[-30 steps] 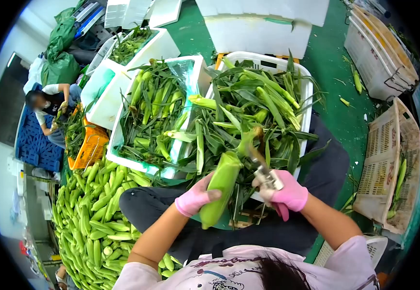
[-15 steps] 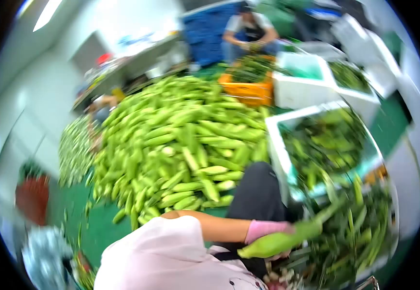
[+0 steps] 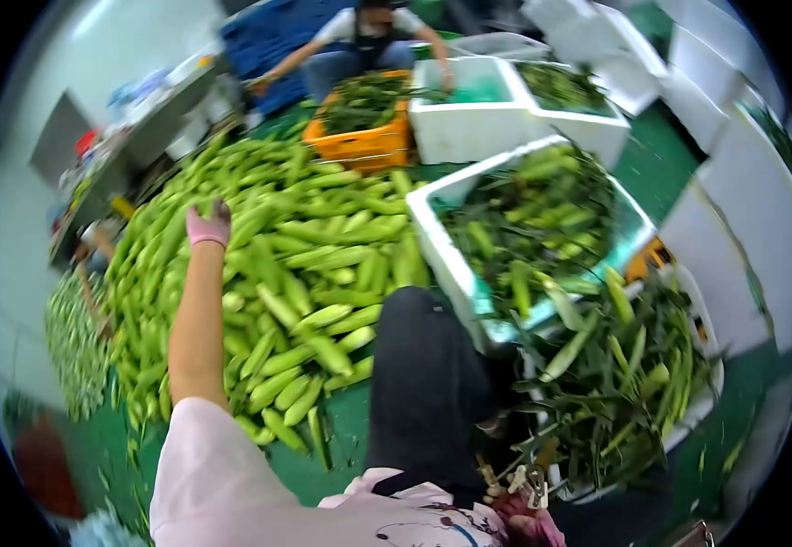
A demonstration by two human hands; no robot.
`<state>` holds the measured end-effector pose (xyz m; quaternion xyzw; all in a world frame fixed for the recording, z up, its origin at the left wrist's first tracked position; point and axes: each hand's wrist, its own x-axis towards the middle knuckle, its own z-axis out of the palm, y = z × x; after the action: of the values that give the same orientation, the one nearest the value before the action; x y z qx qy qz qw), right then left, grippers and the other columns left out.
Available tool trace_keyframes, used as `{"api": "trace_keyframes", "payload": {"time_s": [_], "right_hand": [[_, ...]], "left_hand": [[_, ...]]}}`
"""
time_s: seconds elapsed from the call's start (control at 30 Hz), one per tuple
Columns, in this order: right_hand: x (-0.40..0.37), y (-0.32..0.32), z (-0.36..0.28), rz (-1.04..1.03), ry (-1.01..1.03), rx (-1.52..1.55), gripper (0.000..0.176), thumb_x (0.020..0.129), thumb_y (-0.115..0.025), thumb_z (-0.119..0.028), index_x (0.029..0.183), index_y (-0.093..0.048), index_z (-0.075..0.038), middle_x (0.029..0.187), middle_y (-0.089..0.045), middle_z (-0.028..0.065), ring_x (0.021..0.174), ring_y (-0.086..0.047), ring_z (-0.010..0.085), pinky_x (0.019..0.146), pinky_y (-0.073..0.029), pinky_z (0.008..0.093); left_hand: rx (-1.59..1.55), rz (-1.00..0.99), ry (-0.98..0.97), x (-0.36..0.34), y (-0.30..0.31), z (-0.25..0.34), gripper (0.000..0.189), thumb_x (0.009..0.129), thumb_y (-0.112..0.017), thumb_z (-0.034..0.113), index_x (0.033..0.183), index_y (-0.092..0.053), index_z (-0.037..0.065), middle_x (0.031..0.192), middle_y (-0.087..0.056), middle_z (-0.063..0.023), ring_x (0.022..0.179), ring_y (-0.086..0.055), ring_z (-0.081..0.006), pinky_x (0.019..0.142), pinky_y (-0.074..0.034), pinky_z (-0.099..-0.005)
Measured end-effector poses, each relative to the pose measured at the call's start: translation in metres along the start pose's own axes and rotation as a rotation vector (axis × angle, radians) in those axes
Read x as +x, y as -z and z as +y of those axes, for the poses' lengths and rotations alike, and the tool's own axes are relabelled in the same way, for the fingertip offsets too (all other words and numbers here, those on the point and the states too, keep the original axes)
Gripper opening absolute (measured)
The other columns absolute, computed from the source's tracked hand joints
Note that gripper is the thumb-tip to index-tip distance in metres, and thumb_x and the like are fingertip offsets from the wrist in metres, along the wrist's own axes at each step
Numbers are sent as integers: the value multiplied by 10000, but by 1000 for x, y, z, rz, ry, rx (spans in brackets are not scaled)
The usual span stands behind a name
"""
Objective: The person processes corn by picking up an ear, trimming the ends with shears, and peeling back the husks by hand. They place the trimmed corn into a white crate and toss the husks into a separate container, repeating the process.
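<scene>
My left hand [image 3: 209, 225], in a pink glove with bare fingertips, is stretched out over a large pile of green-husked corn [image 3: 323, 260]. Its thumb stands apart from the fingers, and nothing shows in it. Low in the view is my right hand [image 3: 533, 524], also in pink, close to my body beside a white container [image 3: 701, 314] heaped with stripped leaves and husks [image 3: 619, 383]. Its fingers are partly hidden and blurred, near small pale clip-like pieces [image 3: 534, 486].
A foam box [image 3: 428, 223] of leaves and husks stands right of the pile. Behind are an orange crate [image 3: 360, 146] and more foam boxes [image 3: 469, 118]. One person [image 3: 373, 36] sits at the back; another [image 3: 95, 242] is at the far left.
My left hand has swung from the right-hand container out over the pile. The corn ear at my hands is gone from there. My view has turned right.
</scene>
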<state>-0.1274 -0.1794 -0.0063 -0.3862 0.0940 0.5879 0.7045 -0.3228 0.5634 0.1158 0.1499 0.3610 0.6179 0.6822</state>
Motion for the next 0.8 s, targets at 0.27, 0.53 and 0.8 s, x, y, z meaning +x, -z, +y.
{"api": "trace_keyframes", "payload": {"time_s": [0.27, 0.53, 0.8], "right_hand": [[-38, 49, 23, 146, 62, 253, 677, 789, -665, -196, 1389, -452, 34, 1248, -613, 220, 1099, -624, 287, 904, -531, 393], [-38, 59, 31, 177, 73, 437, 679, 790, -656, -191, 1395, -447, 37, 1264, -607, 227, 1116, -620, 297, 925, -524, 403], [-35, 62, 31, 138, 96, 479, 681, 792, -647, -186, 1401, -443, 39, 1280, -601, 235, 1134, -615, 306, 947, -516, 413]], "left_hand": [[1382, -1249, 242, -186, -122, -399, 202, 862, -559, 87, 998, -697, 29, 940, -694, -90, 881, -684, -205, 815, -556, -307], [2696, -1906, -860, -152, -103, -542, 586, 724, -725, 118, 1293, -585, 140, 1332, -561, -148, 1297, -516, -326, 1040, -404, -498], [1759, -1626, -377, -219, -40, -567, 703, 855, -677, 447, 1410, -494, 56, 1326, -552, -270, 1166, -579, -434, 1018, -470, -441]]}}
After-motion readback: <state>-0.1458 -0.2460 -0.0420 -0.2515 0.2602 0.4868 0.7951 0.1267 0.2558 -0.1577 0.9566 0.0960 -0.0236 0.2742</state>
